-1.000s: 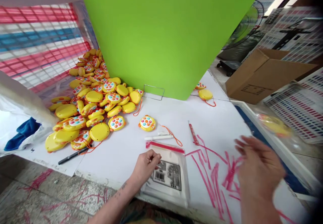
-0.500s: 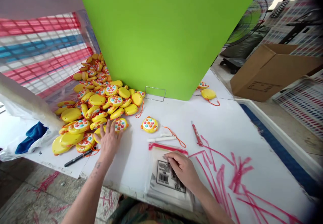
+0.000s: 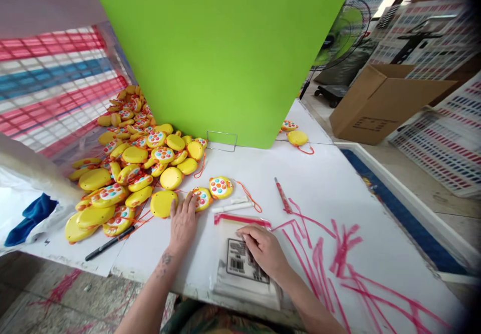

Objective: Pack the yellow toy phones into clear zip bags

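My left hand (image 3: 183, 223) lies flat with fingers slightly apart. Its fingertips touch a yellow turtle-shaped toy (image 3: 203, 198) with coloured bubbles, and a face-down yellow toy (image 3: 163, 203) sits at its other side. Another turtle toy (image 3: 221, 187), bubbles up with an orange cord, touches the first. My right hand (image 3: 266, 253) is closed, resting on a stack of clear zip bags (image 3: 248, 291) with a printed label and pink top strip. What its curled fingers hold, if anything, is hidden. Behind the bags lies a white pen (image 3: 233, 206).
A heap of turtle toys (image 3: 135, 154) fills the left side. A tall green panel (image 3: 221, 58) stands behind the table. Pink strips (image 3: 341, 254) and a red-patterned pen (image 3: 282, 196) lie right. A black marker (image 3: 108, 243) is front left; a cardboard box (image 3: 376, 103) stands beyond.
My left hand has moved right from the heap, bringing a turtle toy against the single one. A face-down toy now lies apart beside the hand. My right hand stays on the bags.
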Demonstrator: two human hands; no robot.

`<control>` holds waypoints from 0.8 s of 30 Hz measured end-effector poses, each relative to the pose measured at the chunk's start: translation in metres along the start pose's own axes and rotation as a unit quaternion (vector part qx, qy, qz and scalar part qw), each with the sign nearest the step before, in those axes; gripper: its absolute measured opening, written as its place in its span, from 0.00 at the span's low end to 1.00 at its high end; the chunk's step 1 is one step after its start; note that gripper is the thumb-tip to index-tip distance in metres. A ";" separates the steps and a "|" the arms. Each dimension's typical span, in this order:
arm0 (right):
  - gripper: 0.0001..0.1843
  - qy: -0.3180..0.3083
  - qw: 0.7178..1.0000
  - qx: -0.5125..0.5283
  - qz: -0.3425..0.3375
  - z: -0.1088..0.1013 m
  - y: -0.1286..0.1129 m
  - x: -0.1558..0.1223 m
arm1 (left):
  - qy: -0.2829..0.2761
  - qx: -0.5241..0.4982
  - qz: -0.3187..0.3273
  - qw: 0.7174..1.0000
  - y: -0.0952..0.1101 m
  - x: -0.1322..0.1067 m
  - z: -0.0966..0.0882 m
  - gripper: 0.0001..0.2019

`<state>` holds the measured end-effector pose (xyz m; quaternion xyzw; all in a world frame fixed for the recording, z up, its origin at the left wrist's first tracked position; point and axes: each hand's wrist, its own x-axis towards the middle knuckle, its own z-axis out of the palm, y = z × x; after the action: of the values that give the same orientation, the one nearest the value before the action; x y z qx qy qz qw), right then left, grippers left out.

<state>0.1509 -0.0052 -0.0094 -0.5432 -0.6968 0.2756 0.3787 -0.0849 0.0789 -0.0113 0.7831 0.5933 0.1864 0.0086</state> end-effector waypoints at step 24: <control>0.15 0.162 0.955 0.208 0.137 0.002 0.010 -0.008 | -0.091 -0.254 0.106 0.957 0.096 -0.030 -0.020 0.09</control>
<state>0.1552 -0.0104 -0.0201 -0.5800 -0.4722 0.3721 0.5497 -0.0092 0.0181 0.0214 0.8271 0.4363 0.2590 0.2417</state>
